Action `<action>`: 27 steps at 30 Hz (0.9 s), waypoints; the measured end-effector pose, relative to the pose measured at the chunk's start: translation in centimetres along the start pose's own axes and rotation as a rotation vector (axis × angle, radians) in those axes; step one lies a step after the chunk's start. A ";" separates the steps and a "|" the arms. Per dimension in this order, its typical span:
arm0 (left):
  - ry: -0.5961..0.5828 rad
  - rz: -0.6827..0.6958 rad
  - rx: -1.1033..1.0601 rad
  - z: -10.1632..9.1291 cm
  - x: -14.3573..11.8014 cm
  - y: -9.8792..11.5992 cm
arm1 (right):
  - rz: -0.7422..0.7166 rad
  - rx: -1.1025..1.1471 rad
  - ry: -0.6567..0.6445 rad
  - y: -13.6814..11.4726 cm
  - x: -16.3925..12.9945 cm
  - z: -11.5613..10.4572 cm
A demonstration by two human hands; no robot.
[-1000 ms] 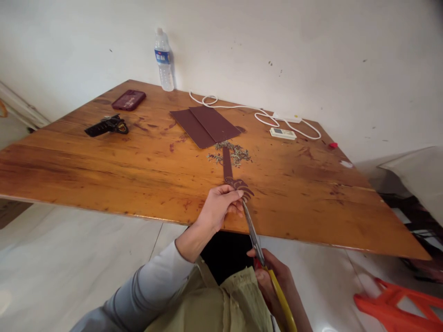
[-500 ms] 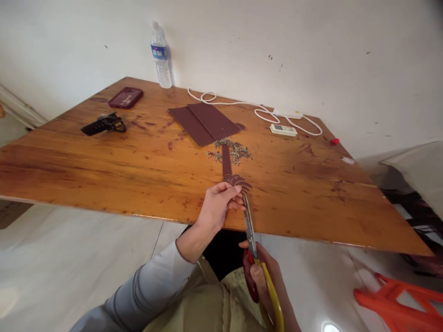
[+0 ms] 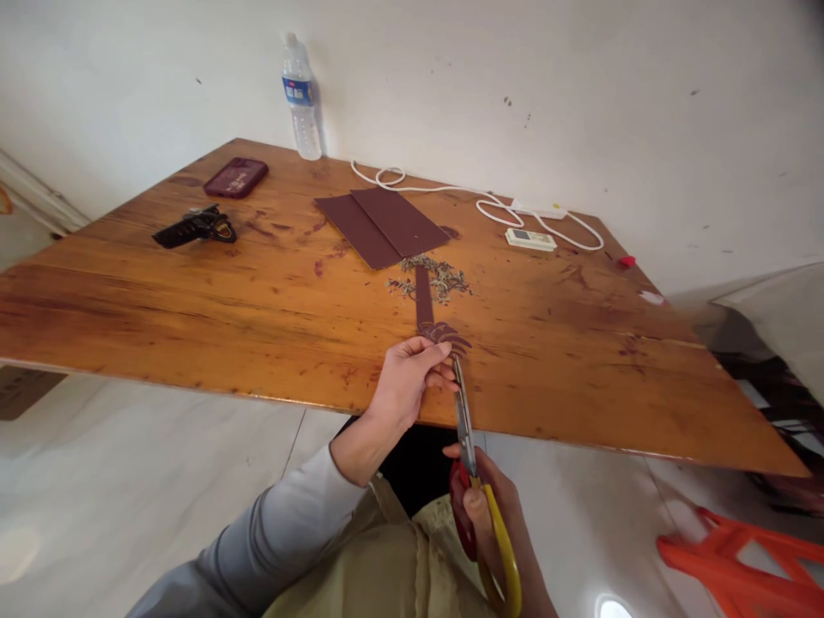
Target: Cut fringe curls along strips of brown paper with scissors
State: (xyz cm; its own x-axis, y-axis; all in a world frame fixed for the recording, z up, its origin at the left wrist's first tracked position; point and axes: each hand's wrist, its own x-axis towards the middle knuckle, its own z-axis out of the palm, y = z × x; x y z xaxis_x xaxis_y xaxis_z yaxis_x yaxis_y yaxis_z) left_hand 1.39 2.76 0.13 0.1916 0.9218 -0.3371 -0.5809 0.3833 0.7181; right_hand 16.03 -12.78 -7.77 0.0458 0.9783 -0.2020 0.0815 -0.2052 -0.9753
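Observation:
My left hand [image 3: 405, 382] pinches the near end of a long dark red paper strip [image 3: 423, 300] that runs away from me across the wooden table [image 3: 193, 292]. The strip's near end is cut into curved fringe-like shapes [image 3: 451, 336]. My right hand [image 3: 495, 524] grips scissors [image 3: 464, 429] with a red and a yellow handle. Their blades point up at the cut end of the strip, right beside my left fingers.
Dark red sheets [image 3: 379, 225] and a pile of small cuttings [image 3: 438, 279] lie mid-table. A black tool [image 3: 193, 227], a phone case [image 3: 235, 177], a water bottle [image 3: 300, 99], a white cable [image 3: 451, 193] and a remote [image 3: 530, 239] sit farther back. An orange stool [image 3: 747, 566] stands at the lower right.
My right hand with the scissors has shifted slightly left and up, the blades now steeper at the strip's cut end. My left hand keeps its hold on the strip.

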 end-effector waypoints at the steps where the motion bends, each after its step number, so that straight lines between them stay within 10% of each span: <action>1: 0.002 -0.002 0.001 0.0 0.0 0.0 | 0.001 -0.009 0.005 0.0 0.0 0.0; 27: -0.012 -0.005 0.003 -0.1 0.0 -0.1 | 0.023 -0.056 0.094 0.2 -0.1 -0.1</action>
State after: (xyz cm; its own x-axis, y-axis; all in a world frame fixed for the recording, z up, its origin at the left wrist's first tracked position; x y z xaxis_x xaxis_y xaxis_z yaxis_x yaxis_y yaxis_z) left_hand 1.31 2.75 0.00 0.2038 0.9205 -0.3334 -0.5774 0.3880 0.7184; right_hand 16.15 -12.90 -7.90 0.1411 0.9669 -0.2124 0.1351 -0.2313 -0.9635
